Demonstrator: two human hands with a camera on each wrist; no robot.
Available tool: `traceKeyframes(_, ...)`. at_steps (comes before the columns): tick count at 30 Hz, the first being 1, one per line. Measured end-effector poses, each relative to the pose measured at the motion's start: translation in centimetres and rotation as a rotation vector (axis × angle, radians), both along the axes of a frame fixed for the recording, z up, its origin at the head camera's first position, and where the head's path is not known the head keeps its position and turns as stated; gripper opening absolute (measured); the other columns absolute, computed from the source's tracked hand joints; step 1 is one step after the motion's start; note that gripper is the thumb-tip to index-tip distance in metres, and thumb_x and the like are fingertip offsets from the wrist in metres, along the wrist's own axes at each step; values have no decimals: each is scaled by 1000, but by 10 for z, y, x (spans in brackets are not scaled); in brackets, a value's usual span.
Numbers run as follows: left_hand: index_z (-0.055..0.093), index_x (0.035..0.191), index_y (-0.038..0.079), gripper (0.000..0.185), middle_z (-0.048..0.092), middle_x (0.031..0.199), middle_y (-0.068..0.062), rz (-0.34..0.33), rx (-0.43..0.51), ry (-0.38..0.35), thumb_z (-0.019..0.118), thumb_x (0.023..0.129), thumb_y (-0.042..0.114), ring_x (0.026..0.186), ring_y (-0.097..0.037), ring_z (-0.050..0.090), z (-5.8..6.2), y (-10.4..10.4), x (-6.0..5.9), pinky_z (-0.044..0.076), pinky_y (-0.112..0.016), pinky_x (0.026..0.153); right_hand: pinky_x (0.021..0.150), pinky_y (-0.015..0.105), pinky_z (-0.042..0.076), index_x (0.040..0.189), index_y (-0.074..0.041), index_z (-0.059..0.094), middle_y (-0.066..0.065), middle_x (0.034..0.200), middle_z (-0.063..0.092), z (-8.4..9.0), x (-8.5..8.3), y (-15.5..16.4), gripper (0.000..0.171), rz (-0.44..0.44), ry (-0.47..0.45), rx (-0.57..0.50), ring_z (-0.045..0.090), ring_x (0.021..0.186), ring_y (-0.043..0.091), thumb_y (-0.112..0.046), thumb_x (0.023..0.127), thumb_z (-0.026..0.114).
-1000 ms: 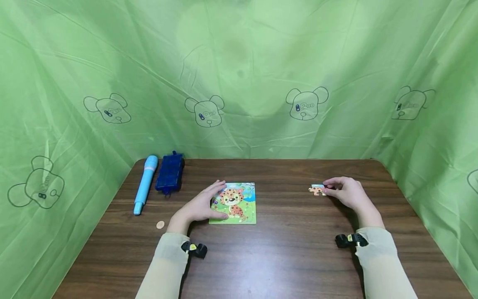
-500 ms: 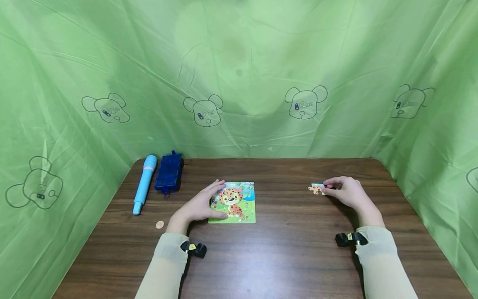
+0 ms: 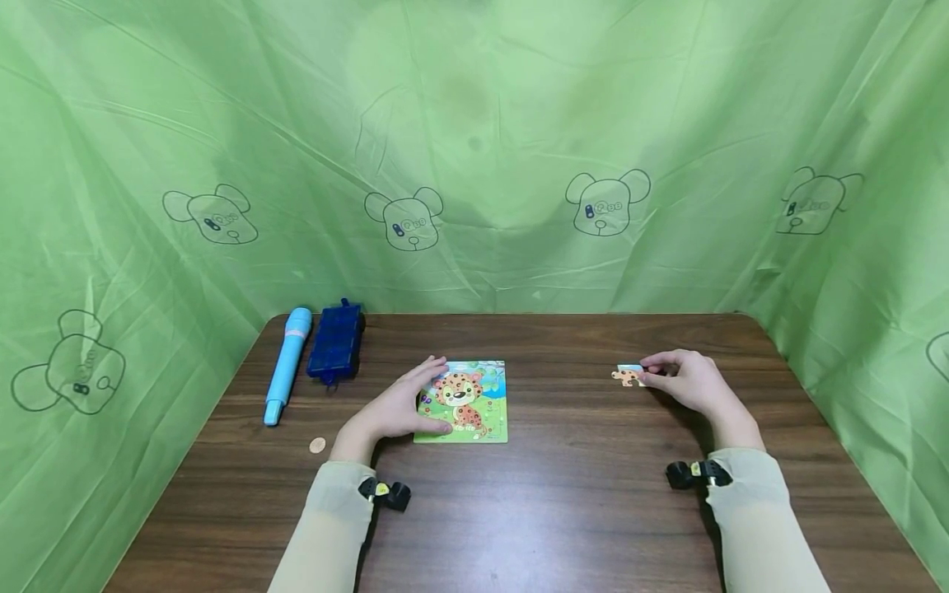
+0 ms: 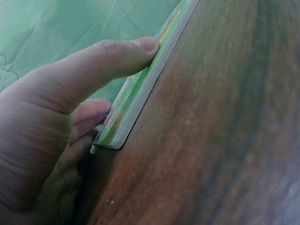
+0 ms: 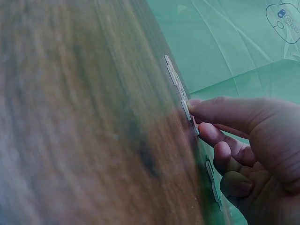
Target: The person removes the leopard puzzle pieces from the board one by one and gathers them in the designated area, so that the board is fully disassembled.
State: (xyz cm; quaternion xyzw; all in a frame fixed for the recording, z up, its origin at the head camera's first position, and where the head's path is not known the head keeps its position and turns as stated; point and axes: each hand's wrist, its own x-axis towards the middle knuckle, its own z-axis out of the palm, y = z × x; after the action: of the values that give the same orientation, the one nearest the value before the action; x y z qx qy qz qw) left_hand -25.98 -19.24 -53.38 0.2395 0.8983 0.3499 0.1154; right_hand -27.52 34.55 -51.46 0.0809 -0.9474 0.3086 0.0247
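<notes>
A square jigsaw puzzle [image 3: 478, 403] with a spotted cartoon cat on green and blue lies flat on the table, left of the middle. My left hand [image 3: 404, 403] rests over its left side, fingers spread, the thumb pressing on its face near the front edge in the left wrist view. To the right lie interlocked puzzle pieces [image 3: 627, 375] with spotted orange and blue print. My right hand [image 3: 685, 380] pinches their right end between thumb and fingers. In the right wrist view another thin piece [image 5: 213, 183] sits under this hand, concealed from the head view.
A blue toy microphone [image 3: 289, 366] and a dark blue case [image 3: 336, 343] lie at the table's back left. A small round tan disc [image 3: 317, 445] is left of my left wrist. Green curtain [image 3: 474, 165] surrounds the brown wooden table [image 3: 541, 511] at the back and sides.
</notes>
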Motion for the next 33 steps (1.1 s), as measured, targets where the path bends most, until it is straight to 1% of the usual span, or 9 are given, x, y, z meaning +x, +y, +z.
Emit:
traceKeyframes(6,37,172,16,115,25,181,0,1,-1,-1,96,80,55,169,-25,11,1,-1,0,24,-62,131,65,30,47,114,-10,84,-1,89,76,1,1,2,29,-16,38,-13,62,71,12,-34,96,86)
traceKeyframes(9,36,172,16,116,25,181,0,4,3,-1,97,80,54,169,-25,11,1,0,0,23,-62,131,64,30,47,115,-10,84,0,90,75,4,1,0,28,2,47,-24,61,71,12,-32,98,85)
traceKeyframes(14,29,175,16,123,21,182,-1,21,6,-11,97,79,55,169,-26,11,2,1,2,23,-60,131,66,30,48,119,-10,83,0,93,75,11,1,-8,29,31,43,-42,63,71,11,-32,101,81)
traceKeyframes(18,23,176,14,131,16,183,-4,49,1,-8,97,77,58,169,-28,9,3,2,4,25,-62,130,66,29,49,120,-9,82,0,96,77,16,2,-21,29,47,47,-62,65,73,10,-31,102,80)
traceKeyframes(22,20,176,12,138,15,183,-7,95,-66,23,95,73,66,169,-30,6,4,1,5,21,-66,130,64,28,50,119,-8,82,0,95,77,22,4,-44,26,82,57,-99,66,72,12,-28,102,80)
traceKeyframes(25,22,176,11,138,16,183,-7,108,-124,36,93,73,70,169,-30,7,4,0,6,17,-65,132,64,28,52,118,-8,82,-1,95,78,28,6,-67,25,107,49,-128,68,73,13,-26,102,81)
traceKeyframes(29,26,175,10,134,18,183,-8,96,-135,43,92,75,70,169,-30,8,3,0,5,15,-62,133,69,33,53,119,-8,82,-2,97,79,34,13,-105,25,135,17,-174,68,76,13,-26,101,81)
traceKeyframes(33,28,174,10,133,19,182,-9,90,-127,48,92,75,70,169,-31,9,1,-1,4,16,-63,133,72,35,55,119,-8,81,-2,98,79,36,22,-150,26,155,-34,-262,69,78,13,-25,100,82)
